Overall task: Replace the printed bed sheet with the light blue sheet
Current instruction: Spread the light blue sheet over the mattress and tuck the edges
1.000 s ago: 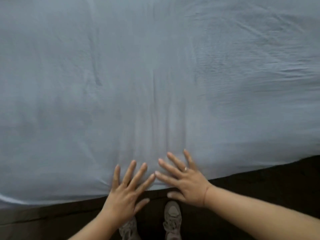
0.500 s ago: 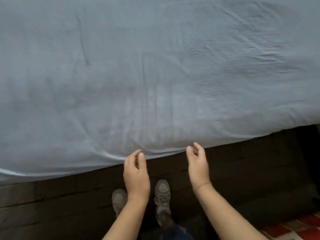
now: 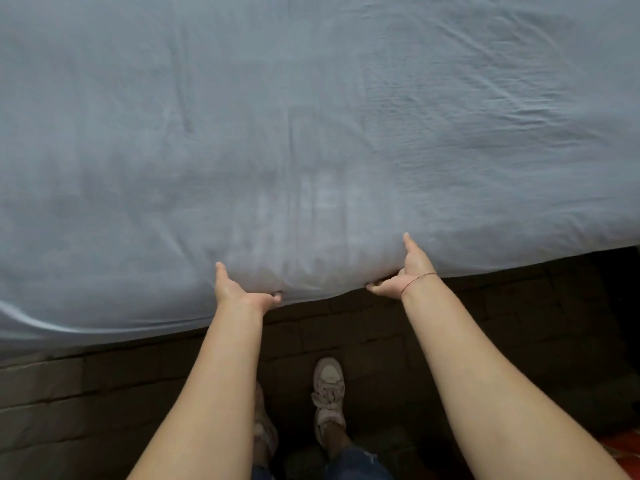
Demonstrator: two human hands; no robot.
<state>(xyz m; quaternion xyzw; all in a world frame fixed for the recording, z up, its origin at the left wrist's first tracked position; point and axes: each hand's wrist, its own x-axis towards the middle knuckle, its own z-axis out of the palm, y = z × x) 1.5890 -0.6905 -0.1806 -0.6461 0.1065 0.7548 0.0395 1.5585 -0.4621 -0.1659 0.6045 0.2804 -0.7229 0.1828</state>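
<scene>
Sheet work at the near edge of the bed. Light blue sheet (image 3: 311, 133) lies spread across the whole bed top. It is fairly flat, with fine wrinkles toward the right, one long crease left of centre, and a raised hem ridge low at the left.

Printed sheet: not in view, and none of it shows at the edge.

Left hand (image 3: 239, 292) grips the sheet's near edge, thumb up on top of the cloth and fingers curled beneath. Right hand (image 3: 407, 271) does the same a little way along (thin red thread (image 3: 420, 277) round that wrist). The stretch of edge between the two hands bulges slightly. The fingers are hidden under the edge, so I cannot tell whether they hold cloth alone or mattress as well.

Below is dark tiled floor (image 3: 381, 334), with one pale shoe (image 3: 328, 386) clear and the other half hidden behind the left forearm.

Judged step: the replacing looks largely done, and this is the finishing stage, drawing the near edge taut or tucking it under.

Next move probably calls for an even pull from both hands, so the centre crease runs out instead of skewing. The overhang then goes under the mattress. After that, work sideways toward the left, where the hem sits loose.
</scene>
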